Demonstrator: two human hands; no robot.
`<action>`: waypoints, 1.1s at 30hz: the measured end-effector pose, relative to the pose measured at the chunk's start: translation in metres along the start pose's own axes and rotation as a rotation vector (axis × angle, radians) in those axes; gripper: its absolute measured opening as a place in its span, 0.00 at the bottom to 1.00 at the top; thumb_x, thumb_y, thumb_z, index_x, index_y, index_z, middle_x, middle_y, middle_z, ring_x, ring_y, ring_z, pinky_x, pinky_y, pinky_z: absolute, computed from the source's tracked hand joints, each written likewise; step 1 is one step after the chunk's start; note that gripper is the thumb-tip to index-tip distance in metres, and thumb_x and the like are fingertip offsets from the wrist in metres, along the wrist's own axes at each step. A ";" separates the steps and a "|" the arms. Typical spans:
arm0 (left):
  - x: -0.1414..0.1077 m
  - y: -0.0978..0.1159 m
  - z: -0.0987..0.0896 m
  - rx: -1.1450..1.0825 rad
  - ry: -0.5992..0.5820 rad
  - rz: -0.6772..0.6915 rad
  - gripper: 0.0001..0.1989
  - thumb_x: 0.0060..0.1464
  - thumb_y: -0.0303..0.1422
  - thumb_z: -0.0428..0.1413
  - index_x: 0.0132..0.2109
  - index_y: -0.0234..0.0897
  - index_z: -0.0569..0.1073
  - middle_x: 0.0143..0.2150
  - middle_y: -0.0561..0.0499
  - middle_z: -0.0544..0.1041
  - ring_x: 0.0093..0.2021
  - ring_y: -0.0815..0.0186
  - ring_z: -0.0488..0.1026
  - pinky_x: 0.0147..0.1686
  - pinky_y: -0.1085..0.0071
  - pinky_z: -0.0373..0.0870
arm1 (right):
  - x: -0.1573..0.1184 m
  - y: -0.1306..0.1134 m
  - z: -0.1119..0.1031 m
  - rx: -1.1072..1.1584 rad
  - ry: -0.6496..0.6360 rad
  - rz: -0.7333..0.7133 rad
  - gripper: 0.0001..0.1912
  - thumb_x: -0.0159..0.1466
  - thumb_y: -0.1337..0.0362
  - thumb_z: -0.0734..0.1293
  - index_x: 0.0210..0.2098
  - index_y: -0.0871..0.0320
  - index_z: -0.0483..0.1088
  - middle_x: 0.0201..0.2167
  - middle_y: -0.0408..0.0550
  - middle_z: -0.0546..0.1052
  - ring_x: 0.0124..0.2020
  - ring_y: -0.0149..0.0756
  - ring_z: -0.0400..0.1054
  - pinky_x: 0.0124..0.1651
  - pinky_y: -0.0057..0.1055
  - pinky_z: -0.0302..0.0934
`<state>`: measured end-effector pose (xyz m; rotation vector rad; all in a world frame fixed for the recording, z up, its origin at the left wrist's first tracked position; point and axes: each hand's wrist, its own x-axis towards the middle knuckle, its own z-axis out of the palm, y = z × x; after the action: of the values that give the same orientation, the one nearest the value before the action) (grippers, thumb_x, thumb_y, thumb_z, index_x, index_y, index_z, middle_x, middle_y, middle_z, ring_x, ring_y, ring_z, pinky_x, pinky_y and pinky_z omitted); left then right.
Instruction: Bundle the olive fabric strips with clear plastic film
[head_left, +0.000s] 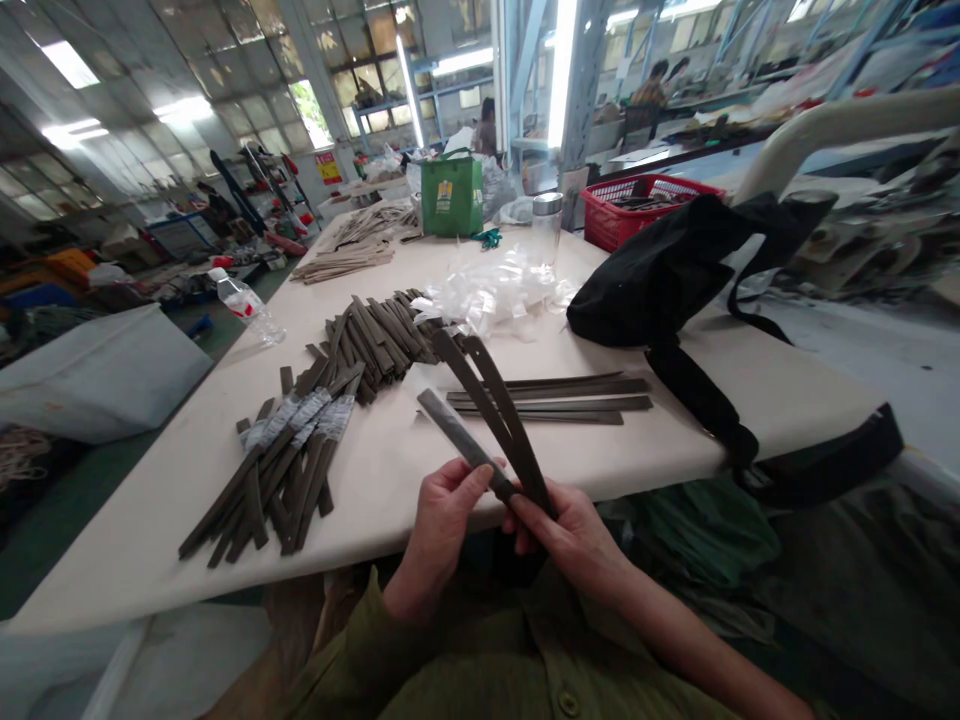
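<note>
Close to my body, over the table's front edge, both hands hold flat, dark grey-brown straps. My left hand (442, 525) pinches a strap with a shiny, greyish plastic sleeve (456, 430) over its far part. In my right hand (577, 540) are the lower ends of two bare straps (510, 420), which fan away from me and show small holes near their tips. The fingers of both hands meet where the straps cross. Just beyond them, several loose straps (551, 400) lie crosswise on the table (405, 475).
Left on the table are strap bundles wrapped in plastic (289, 450) and a pile of straps (379, 335). Farther back lie clear plastic sleeves (499, 290), a bottle (251, 308), a jar (546, 235), a green bag (451, 198) and a red basket (607, 215). A black bag (645, 275) lies right.
</note>
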<state>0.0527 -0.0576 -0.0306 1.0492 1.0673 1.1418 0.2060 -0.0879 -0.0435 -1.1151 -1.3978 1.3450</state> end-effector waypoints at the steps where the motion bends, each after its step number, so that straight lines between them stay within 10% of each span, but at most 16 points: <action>1: 0.001 0.000 -0.003 -0.011 0.039 0.014 0.11 0.50 0.37 0.61 0.37 0.33 0.80 0.34 0.48 0.81 0.37 0.64 0.74 0.44 0.70 0.67 | 0.000 0.001 0.000 0.015 -0.022 0.008 0.16 0.66 0.52 0.61 0.36 0.59 0.69 0.25 0.43 0.73 0.20 0.29 0.66 0.23 0.24 0.61; 7: -0.003 0.000 -0.004 -0.031 -0.052 -0.059 0.10 0.48 0.37 0.63 0.32 0.33 0.80 0.27 0.51 0.78 0.27 0.68 0.72 0.34 0.72 0.68 | 0.003 0.002 0.000 -0.116 0.026 -0.078 0.15 0.67 0.54 0.60 0.32 0.58 0.68 0.23 0.42 0.72 0.20 0.28 0.65 0.24 0.25 0.61; 12: 0.014 0.015 -0.013 -0.364 0.164 0.094 0.14 0.44 0.39 0.65 0.37 0.35 0.79 0.38 0.48 0.80 0.38 0.66 0.75 0.42 0.71 0.70 | 0.006 -0.002 0.004 -0.246 0.004 -0.108 0.16 0.68 0.57 0.59 0.27 0.57 0.66 0.21 0.41 0.71 0.19 0.28 0.66 0.25 0.24 0.60; 18: 0.004 -0.005 -0.004 -0.249 0.045 -0.073 0.12 0.49 0.38 0.63 0.35 0.32 0.79 0.30 0.48 0.79 0.30 0.66 0.74 0.34 0.71 0.71 | 0.014 0.005 0.010 -0.278 0.035 -0.146 0.15 0.68 0.57 0.59 0.29 0.57 0.67 0.21 0.41 0.71 0.21 0.30 0.66 0.27 0.26 0.60; 24: 0.018 0.014 -0.015 -0.409 0.202 0.128 0.12 0.45 0.38 0.65 0.36 0.36 0.79 0.37 0.49 0.80 0.36 0.68 0.75 0.40 0.73 0.70 | 0.013 0.007 0.009 -0.322 0.017 -0.133 0.15 0.68 0.60 0.59 0.27 0.57 0.66 0.20 0.40 0.71 0.20 0.30 0.65 0.28 0.26 0.59; 33: 0.014 0.009 -0.011 -0.359 0.111 0.041 0.14 0.48 0.38 0.63 0.39 0.34 0.78 0.36 0.48 0.80 0.34 0.66 0.75 0.37 0.71 0.70 | 0.021 0.012 0.011 -0.261 0.040 -0.122 0.15 0.68 0.58 0.59 0.28 0.57 0.66 0.21 0.41 0.71 0.20 0.30 0.65 0.27 0.25 0.59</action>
<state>0.0422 -0.0417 -0.0246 0.7341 0.8863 1.3786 0.1913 -0.0696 -0.0558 -1.1970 -1.6178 1.0704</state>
